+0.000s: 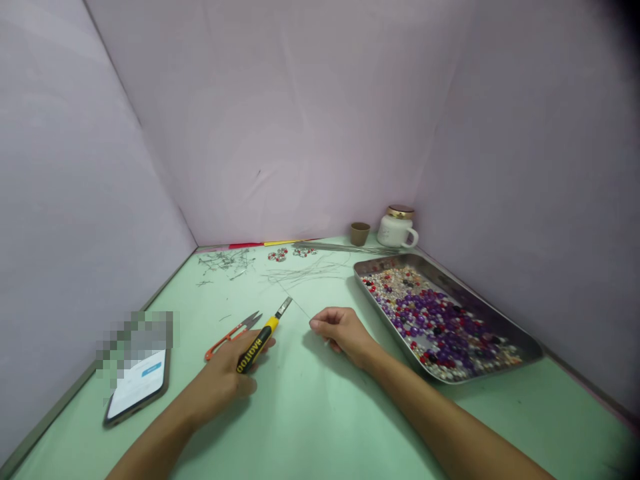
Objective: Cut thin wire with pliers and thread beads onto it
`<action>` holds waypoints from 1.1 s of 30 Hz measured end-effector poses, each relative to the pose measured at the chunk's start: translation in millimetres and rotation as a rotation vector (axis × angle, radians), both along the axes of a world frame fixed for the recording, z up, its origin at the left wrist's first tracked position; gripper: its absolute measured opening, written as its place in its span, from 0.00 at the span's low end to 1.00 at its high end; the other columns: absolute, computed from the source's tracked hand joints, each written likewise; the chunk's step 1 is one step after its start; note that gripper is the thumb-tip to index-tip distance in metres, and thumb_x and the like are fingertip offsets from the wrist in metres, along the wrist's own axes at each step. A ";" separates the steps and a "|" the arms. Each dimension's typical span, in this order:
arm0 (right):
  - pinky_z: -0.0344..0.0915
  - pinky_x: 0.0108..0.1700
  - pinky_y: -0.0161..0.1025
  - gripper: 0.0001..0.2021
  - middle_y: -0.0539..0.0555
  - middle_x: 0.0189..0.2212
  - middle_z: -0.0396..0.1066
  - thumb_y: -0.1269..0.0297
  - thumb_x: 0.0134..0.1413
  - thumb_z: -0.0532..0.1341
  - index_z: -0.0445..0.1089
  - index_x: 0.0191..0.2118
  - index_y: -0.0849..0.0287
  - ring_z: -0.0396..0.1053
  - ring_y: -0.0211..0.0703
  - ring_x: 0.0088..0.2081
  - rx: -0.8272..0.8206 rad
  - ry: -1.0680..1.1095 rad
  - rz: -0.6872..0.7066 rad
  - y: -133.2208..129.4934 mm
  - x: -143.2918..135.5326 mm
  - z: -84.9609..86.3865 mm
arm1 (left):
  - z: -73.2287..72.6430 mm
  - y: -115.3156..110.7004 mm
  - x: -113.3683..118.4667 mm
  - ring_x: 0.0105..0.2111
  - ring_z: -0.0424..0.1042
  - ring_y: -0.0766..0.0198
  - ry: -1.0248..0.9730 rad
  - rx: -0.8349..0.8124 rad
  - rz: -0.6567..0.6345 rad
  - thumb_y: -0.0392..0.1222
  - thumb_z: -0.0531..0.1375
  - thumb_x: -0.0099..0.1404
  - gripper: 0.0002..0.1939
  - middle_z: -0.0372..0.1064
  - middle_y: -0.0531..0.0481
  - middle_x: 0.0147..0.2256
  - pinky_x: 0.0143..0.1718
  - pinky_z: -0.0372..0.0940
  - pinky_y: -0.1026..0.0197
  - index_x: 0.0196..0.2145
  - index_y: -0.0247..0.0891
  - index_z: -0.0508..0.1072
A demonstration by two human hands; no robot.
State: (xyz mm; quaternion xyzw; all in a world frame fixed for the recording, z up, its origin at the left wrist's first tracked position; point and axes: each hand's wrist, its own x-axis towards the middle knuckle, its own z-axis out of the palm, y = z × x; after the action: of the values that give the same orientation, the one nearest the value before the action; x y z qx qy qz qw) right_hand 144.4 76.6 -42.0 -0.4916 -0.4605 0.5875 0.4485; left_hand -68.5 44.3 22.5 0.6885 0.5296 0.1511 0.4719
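Note:
My left hand is wrapped round a black-and-yellow utility knife, its short metal tip pointing up and away to the right. Between the thumb and finger of my right hand is the end of a thin wire. That wire runs up and left, passing close by the knife's tip; whether they touch I cannot tell. Orange-handled thread snips lie on the table just beyond my left hand, partly hidden by it. To the right of my right hand is a metal tray holding purple, red, black and pearly beads.
A phone lies at the left edge. Farther back are cut wire pieces, long loose wires and red-and-clear beaded pieces. A brown cup and a lidded white mug stand by the back wall.

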 end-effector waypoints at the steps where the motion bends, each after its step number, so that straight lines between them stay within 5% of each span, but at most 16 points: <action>1: 0.43 0.12 0.28 0.09 0.43 0.11 0.57 0.63 0.35 0.63 0.66 0.22 0.63 0.48 0.26 0.11 -0.004 0.004 -0.005 0.2 0.2 -0.1 | 0.6 0.0 -0.1 0.41 0.61 0.57 0.015 0.006 -0.004 0.31 0.53 0.44 0.28 0.62 0.50 0.39 0.43 0.57 0.57 0.46 0.40 0.63; 9: 0.43 0.11 0.28 0.08 0.42 0.11 0.57 0.63 0.35 0.63 0.66 0.22 0.63 0.47 0.26 0.11 -0.002 0.016 0.002 2.7 1.3 -2.7 | 1.8 -0.1 1.2 0.47 0.58 0.52 0.002 0.040 0.009 0.30 0.54 0.41 0.29 0.63 0.50 0.44 0.49 0.52 0.54 0.45 0.40 0.66; 17: 0.44 0.11 0.27 0.08 0.43 0.11 0.57 0.64 0.36 0.62 0.66 0.22 0.63 0.48 0.25 0.11 0.011 0.013 0.010 1.1 0.6 -1.6 | -5.6 1.6 3.1 0.44 0.62 0.55 -0.021 0.012 -0.004 0.29 0.51 0.41 0.28 0.63 0.47 0.44 0.42 0.60 0.58 0.44 0.38 0.65; 23: 0.44 0.10 0.27 0.08 0.43 0.11 0.57 0.64 0.37 0.63 0.66 0.23 0.63 0.48 0.25 0.11 0.005 0.008 0.032 2.3 2.1 -5.4 | -8.7 0.0 1.0 0.42 0.62 0.59 0.068 0.168 -0.040 0.28 0.49 0.44 0.21 0.63 0.47 0.40 0.45 0.56 0.58 0.38 0.37 0.66; 33: 0.58 0.15 0.27 0.15 0.48 0.16 0.62 0.56 0.41 0.63 0.68 0.26 0.65 0.57 0.28 0.15 -0.055 0.265 0.072 5.1 6.3 -6.0 | -17.4 -3.7 0.1 0.34 0.62 0.63 0.081 0.256 -0.039 0.28 0.48 0.43 0.18 0.61 0.51 0.35 0.36 0.57 0.61 0.33 0.39 0.64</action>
State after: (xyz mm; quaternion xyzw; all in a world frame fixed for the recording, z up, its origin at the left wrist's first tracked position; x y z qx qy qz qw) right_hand 150.7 81.7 -48.0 -0.4051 -0.3983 0.6753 0.4703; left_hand -68.5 40.6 5.1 0.7590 0.5110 0.1803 0.3611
